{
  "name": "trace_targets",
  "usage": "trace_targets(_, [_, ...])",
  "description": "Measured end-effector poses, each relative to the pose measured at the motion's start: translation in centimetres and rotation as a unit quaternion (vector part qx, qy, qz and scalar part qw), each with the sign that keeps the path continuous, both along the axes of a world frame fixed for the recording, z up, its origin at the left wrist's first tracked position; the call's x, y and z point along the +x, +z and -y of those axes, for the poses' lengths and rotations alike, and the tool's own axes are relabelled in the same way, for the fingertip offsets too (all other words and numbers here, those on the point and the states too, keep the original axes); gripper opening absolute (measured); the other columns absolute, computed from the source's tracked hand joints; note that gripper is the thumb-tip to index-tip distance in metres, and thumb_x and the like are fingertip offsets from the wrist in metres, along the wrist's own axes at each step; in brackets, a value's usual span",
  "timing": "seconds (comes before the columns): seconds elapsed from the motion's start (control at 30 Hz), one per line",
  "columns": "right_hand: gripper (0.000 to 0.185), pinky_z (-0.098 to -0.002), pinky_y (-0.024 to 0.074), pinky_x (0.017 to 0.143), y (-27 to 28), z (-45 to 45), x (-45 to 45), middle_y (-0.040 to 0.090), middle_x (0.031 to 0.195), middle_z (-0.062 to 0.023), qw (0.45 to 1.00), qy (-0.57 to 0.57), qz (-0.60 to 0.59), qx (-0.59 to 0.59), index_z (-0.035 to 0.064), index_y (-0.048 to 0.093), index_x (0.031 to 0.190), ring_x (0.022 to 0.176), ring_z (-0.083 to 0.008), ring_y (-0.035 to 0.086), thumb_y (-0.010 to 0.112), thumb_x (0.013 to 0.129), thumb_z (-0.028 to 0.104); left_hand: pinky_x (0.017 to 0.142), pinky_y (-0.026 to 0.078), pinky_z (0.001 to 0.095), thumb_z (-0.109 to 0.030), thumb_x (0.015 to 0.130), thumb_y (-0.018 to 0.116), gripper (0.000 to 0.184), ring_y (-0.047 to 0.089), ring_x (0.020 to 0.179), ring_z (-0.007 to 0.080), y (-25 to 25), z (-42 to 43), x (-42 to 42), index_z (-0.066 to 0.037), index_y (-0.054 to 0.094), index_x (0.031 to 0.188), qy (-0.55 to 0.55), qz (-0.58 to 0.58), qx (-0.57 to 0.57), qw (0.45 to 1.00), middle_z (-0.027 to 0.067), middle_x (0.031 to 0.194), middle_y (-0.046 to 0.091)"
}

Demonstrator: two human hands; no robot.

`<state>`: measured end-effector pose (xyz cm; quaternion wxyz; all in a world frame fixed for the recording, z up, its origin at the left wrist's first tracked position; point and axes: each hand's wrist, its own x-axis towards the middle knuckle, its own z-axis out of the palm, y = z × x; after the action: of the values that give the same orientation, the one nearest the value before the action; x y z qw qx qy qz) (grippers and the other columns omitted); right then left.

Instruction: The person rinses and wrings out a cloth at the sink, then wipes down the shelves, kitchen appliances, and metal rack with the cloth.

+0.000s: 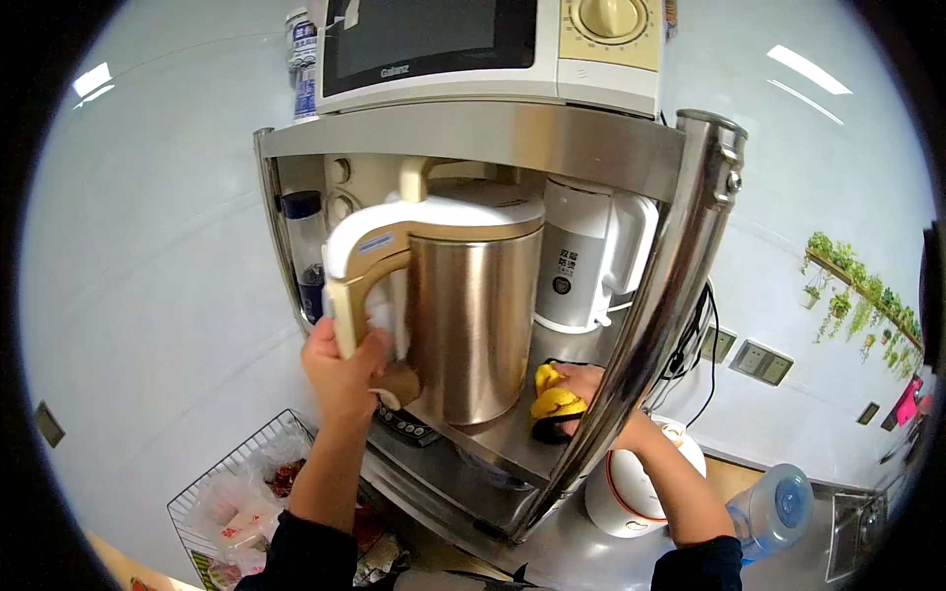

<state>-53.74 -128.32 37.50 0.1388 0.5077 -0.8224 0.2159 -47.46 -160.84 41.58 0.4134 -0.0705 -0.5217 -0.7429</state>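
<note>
My left hand [345, 364] is wrapped round the lower part of the cream handle of a large gold metal jug [473, 325] with a white top. The jug looks upright at the front of the metal shelf [547, 455]. My right hand [581, 386] presses a yellow cloth [555, 394] on the shelf, right of the jug, beside the steel post. A black item [554, 428] lies under the cloth; what it is I cannot make out. Behind the cloth stands a white and grey kettle [576, 256].
A microwave [483, 49] sits on top of the rack. A dark-lidded bottle [307, 256] stands at the shelf's left. The steel post [655, 305] rises beside my right forearm. Below are a wire basket [187, 507] with bags, a white pot [631, 492] and a blue bottle [774, 512].
</note>
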Motion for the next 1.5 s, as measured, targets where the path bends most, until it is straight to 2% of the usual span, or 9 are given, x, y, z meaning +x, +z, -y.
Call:
trace_targets(0.6, [0.060, -0.0427, 0.0306, 0.107, -1.5, -2.3, -4.1, 0.047, 0.131, -0.0243, 0.978, -0.203, 0.042, -0.017, 0.0004, 0.050, 0.127, 0.122, -0.0377, 0.044, 0.064, 0.081, 0.036, 0.044, 0.040, 0.0209, 0.000, 0.077, 0.068, 0.013, 0.052, 0.050, 0.0055, -0.7, -2.5, -6.7, -0.001, 0.062, 0.088, 0.047, 0.004, -0.050, 0.998, -0.0003, 0.067, 0.059])
trace_targets(0.77, [0.035, -0.0444, 0.0381, 0.098, -1.3, -1.5, -1.9, 0.062, 0.114, -0.0130, 0.970, -0.226, -0.033, -0.080, 0.0103, 0.066, 0.106, 0.114, -0.0335, 0.052, 0.062, 0.077, 0.031, 0.044, 0.040, 0.0203, -0.002, 0.078, 0.067, 0.015, 0.051, 0.051, 0.0045, -0.3, -2.6, -6.9, -0.002, 0.061, 0.092, 0.031, 0.013, -0.059, 0.998, -0.0013, 0.070, 0.059])
trace_targets(0.9, [0.065, -0.0449, 0.0288, 0.108, -0.4, -1.0, 1.3, 0.046, 0.135, -0.0229, 0.986, -0.152, 0.046, -0.053, 0.0023, 0.047, 0.132, 0.126, -0.0360, 0.043, 0.069, 0.080, 0.034, 0.046, 0.040, 0.0204, -0.002, 0.079, 0.066, 0.019, 0.050, 0.053, 0.0042, -0.4, -2.3, -7.3, -0.001, 0.060, 0.098, 0.022, 0.015, -0.078, 0.997, -0.0011, 0.073, 0.059])
trace_targets(0.97, [0.033, -0.0437, 0.0317, 0.106, -0.4, 0.0, 3.6, 0.058, 0.122, -0.0127, 0.987, -0.115, 0.034, -0.103, 0.0107, 0.065, 0.108, 0.119, -0.0341, 0.048, 0.065, 0.078, 0.025, 0.047, 0.041, 0.0205, -0.002, 0.080, 0.065, 0.020, 0.051, 0.055, 0.0044, 0.0, -2.3, -6.9, -0.001, 0.060, 0.099, 0.013, 0.022, -0.082, 0.996, -0.0008, 0.075, 0.059])
trace_targets(1.2, [0.037, -0.0392, 0.0422, 0.095, -1.7, -2.9, 5.2, 0.062, 0.113, -0.0169, 0.969, -0.075, 0.163, -0.168, 0.0062, 0.065, 0.105, 0.108, -0.0356, 0.055, 0.074, 0.069, 0.009, 0.078, 0.047, 0.0310, -0.007, 0.079, 0.067, 0.048, 0.056, 0.089, 0.0148, -0.7, -2.3, -5.4, 0.000, 0.047, 0.122, 0.067, 0.040, -0.156, 0.985, 0.0093, 0.103, 0.058])
trace_targets(1.27, [0.033, -0.0401, 0.0460, 0.085, -1.8, -3.8, 4.6, 0.062, 0.100, -0.0181, 0.963, -0.170, 0.108, -0.179, 0.0032, 0.065, 0.098, 0.095, -0.0363, 0.058, 0.070, 0.066, 0.004, 0.098, 0.035, 0.0445, -0.002, 0.075, 0.065, 0.061, 0.044, 0.115, 0.0290, -2.3, -2.4, -4.0, -0.001, 0.040, 0.130, 0.408, -0.105, -0.363, 0.831, 0.0154, 0.121, 0.047])
trace_targets(1.3, [0.032, -0.0398, 0.0466, 0.083, -1.7, -4.0, 4.1, 0.062, 0.099, -0.0187, 0.958, -0.210, 0.090, -0.172, 0.0026, 0.064, 0.097, 0.095, -0.0364, 0.057, 0.068, 0.066, 0.003, 0.104, 0.024, 0.0502, -0.004, 0.070, 0.066, 0.068, 0.032, 0.122, 0.0375, -4.4, -2.5, -3.6, -0.001, 0.037, 0.131, 0.382, -0.120, -0.383, 0.833, 0.0202, 0.129, 0.037])
trace_targets(1.43, [0.026, -0.0381, 0.0476, 0.078, 0.6, -2.5, 2.3, 0.062, 0.098, -0.0187, 0.949, -0.241, -0.089, -0.180, 0.0018, 0.064, 0.096, 0.091, -0.0347, 0.058, 0.065, 0.070, 0.003, 0.095, 0.036, 0.0438, -0.011, 0.070, 0.069, 0.058, 0.042, 0.113, 0.0332, -7.4, -5.3, -2.8, -0.004, 0.050, 0.125, 0.183, -0.257, -0.468, 0.825, 0.0169, 0.122, 0.041])
trace_targets(1.5, [0.052, -0.0385, 0.0428, 0.094, 3.3, -1.0, 1.1, 0.055, 0.118, -0.0177, 0.958, -0.206, -0.097, -0.173, 0.0035, 0.057, 0.117, 0.109, -0.0337, 0.054, 0.073, 0.067, 0.005, 0.090, 0.042, 0.0403, -0.010, 0.073, 0.068, 0.045, 0.048, 0.104, 0.0304, -5.5, -6.9, -2.2, -0.006, 0.058, 0.116, 0.104, -0.225, -0.510, 0.824, 0.0121, 0.112, 0.048])
